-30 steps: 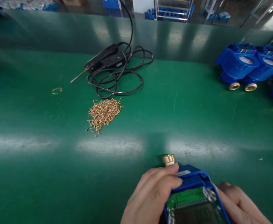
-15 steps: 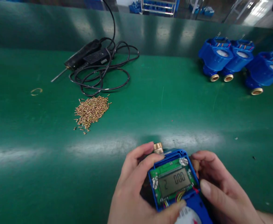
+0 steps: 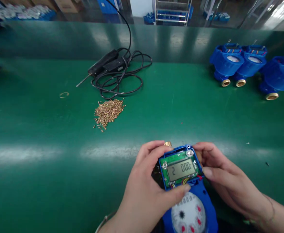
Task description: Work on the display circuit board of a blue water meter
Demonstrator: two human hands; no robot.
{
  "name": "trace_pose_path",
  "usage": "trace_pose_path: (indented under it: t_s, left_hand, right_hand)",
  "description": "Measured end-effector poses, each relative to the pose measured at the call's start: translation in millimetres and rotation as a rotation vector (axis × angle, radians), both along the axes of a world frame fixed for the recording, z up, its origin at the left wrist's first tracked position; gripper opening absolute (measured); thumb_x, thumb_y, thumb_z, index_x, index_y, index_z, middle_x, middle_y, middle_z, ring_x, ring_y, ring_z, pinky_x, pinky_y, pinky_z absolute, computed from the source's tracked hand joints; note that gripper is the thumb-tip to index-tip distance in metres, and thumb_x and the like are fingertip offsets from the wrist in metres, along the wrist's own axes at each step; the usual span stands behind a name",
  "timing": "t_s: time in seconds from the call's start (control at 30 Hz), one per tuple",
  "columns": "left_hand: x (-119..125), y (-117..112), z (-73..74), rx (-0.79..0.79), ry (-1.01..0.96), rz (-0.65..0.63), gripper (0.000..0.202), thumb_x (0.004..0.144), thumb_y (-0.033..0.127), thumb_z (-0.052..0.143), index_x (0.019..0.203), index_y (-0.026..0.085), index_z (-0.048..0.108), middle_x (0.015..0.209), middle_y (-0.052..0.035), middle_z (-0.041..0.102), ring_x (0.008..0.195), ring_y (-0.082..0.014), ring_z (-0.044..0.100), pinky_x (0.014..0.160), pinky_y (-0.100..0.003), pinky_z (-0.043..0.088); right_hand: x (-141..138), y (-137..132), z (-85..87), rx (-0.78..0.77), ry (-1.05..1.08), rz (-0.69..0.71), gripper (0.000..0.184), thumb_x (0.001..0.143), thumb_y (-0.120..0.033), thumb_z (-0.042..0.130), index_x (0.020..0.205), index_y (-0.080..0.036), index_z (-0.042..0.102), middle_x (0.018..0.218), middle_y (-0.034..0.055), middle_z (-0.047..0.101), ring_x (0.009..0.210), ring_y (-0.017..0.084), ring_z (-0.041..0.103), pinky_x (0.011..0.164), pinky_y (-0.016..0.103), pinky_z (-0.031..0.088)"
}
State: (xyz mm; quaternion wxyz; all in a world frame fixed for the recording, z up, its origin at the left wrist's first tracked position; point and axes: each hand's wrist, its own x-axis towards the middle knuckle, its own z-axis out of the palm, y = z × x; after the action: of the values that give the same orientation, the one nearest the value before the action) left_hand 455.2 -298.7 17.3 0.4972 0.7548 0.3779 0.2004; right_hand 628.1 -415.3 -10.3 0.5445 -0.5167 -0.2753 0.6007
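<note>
A blue water meter (image 3: 211,204) is tilted toward me at the bottom of the view. Its upper housing is uncovered, baring a green circuit board with a lit display (image 3: 181,169) that reads 2 and 000, with coloured wires below. The round white dial with red pointers shows beneath it. My left hand (image 3: 149,181) wraps round the meter's left side, thumb across the front, fingers by the brass threaded end (image 3: 167,144). My right hand (image 3: 226,174) grips the housing's right edge between thumb and fingers; some of its fingertips are hidden behind.
A heap of small brass screws (image 3: 109,112) lies left of centre on the green bench (image 3: 47,136). Behind it rests a black electric screwdriver (image 3: 104,63) with a coiled cable (image 3: 142,84). Several more blue meters (image 3: 229,63) stand at the back right.
The view has shifted, so the bench things sit farther right. The water meter appears higher in view, with more of its dial showing. Both hands still hold it.
</note>
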Motion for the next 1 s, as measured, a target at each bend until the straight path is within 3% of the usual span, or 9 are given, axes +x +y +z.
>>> trace_pose_path:
  t_s: [0.17, 0.33, 0.47, 0.6, 0.7, 0.87, 1.0]
  left_hand:
    - [0.4, -0.7, 0.2, -0.031, -0.012, 0.005, 0.057, 0.058, 0.023, 0.083, 0.11, 0.026, 0.06, 0.123, -0.0059, 0.05, 0.112, -0.0258, 0.056, 0.099, -0.051, 0.049]
    - [2.8, -1.8, 1.3, -0.05, -0.047, 0.01, 0.057, 0.057, 0.022, 0.083, 0.108, 0.025, 0.061, 0.117, -0.0053, 0.051, 0.107, -0.025, 0.057, 0.095, -0.049, 0.051]
    - [1.8, -5.4, 1.8, -0.09, -0.066, 0.004, 0.056, 0.056, 0.021, 0.083, 0.108, 0.026, 0.062, 0.116, -0.0047, 0.052, 0.108, -0.0251, 0.057, 0.095, -0.048, 0.052]
    - [-1.7, -6.0, -0.4, -0.121, -0.083, -0.02, 0.06, 0.055, 0.021, 0.085, 0.11, 0.028, 0.061, 0.116, -0.0032, 0.052, 0.109, -0.0242, 0.056, 0.097, -0.044, 0.051]
    - [-4.2, -3.9, -2.7, -0.132, -0.097, -0.038, 0.063, 0.055, 0.022, 0.084, 0.113, 0.029, 0.06, 0.117, -0.0032, 0.052, 0.112, -0.0251, 0.055, 0.099, -0.044, 0.051]
    - [-4.9, -2.4, -4.9, -0.164, -0.092, -0.059, 0.072, 0.051, 0.031, 0.088, 0.117, 0.023, 0.058, 0.114, -0.0064, 0.055, 0.107, -0.028, 0.057, 0.095, -0.05, 0.053]
    - [-3.3, -3.6, -7.2, -0.186, -0.089, -0.052, 0.083, 0.045, 0.044, 0.091, 0.116, 0.022, 0.056, 0.113, -0.0081, 0.056, 0.104, -0.0308, 0.059, 0.093, -0.055, 0.053]
  right_hand:
    - [3.1, 6.6, -1.2, 0.022, 0.016, 0.027, 0.036, 0.091, -0.036, 0.055, 0.126, -0.031, 0.046, 0.125, 0.0049, 0.053, 0.106, 0.018, 0.056, 0.09, 0.032, 0.048]
    - [3.9, 3.3, -9.2, 0.083, -0.034, 0.084, 0.033, 0.096, -0.033, 0.049, 0.128, -0.034, 0.044, 0.118, 0.0037, 0.055, 0.103, 0.015, 0.057, 0.087, 0.028, 0.051]
    - [9.5, -1.9, -10.9, 0.212, -0.495, 0.073, 0.038, 0.098, -0.03, 0.043, 0.135, -0.035, 0.042, 0.129, 0.004, 0.044, 0.12, 0.015, 0.046, 0.094, 0.023, 0.048]
    - [16.4, 3.4, -2.2, 0.357, -0.917, 0.197, 0.053, 0.096, -0.046, 0.046, 0.144, -0.028, 0.034, 0.139, 0.0042, 0.033, 0.134, 0.016, 0.031, 0.111, 0.018, 0.033]
    - [19.4, 11.9, 4.2, 0.401, -1.026, 0.295, 0.061, 0.093, -0.053, 0.05, 0.145, -0.026, 0.032, 0.14, 0.004, 0.033, 0.133, 0.016, 0.032, 0.112, 0.018, 0.032]
    - [22.1, 19.5, 8.7, 0.408, -1.047, 0.327, 0.051, 0.091, -0.048, 0.055, 0.135, -0.027, 0.041, 0.132, 0.0058, 0.042, 0.126, 0.02, 0.04, 0.102, 0.024, 0.045]
    - [24.9, 19.1, 10.8, 0.379, -1.054, 0.337, 0.048, 0.091, -0.045, 0.055, 0.132, -0.026, 0.042, 0.129, 0.0066, 0.046, 0.121, 0.022, 0.045, 0.099, 0.028, 0.048]
